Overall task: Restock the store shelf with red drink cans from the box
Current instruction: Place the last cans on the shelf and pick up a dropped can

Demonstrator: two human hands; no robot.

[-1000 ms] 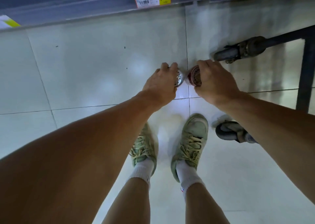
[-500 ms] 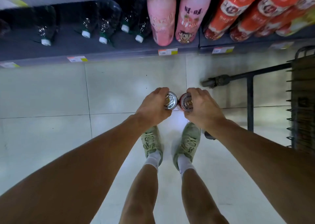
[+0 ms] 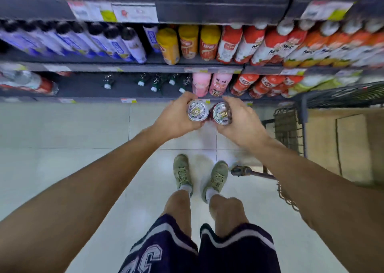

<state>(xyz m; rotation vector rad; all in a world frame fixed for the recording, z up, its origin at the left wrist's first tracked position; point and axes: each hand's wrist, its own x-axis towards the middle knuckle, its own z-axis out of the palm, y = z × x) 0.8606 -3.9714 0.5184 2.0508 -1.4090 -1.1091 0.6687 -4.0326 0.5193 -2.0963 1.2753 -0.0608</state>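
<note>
I see my left hand (image 3: 176, 120) gripping one red can (image 3: 197, 113), my right hand (image 3: 242, 121) another can (image 3: 222, 113), tops side by side before the shelf (image 3: 124, 69).

Pale glossy floor tiles (image 3: 68, 131) reflect soft overhead light. Dark grey shelf tiers (image 3: 207, 12) with price labels (image 3: 135, 12) along their front edges carry rows of blurred bottles (image 3: 228, 44). A dark wire cart (image 3: 288, 131) stands at the right.
</note>
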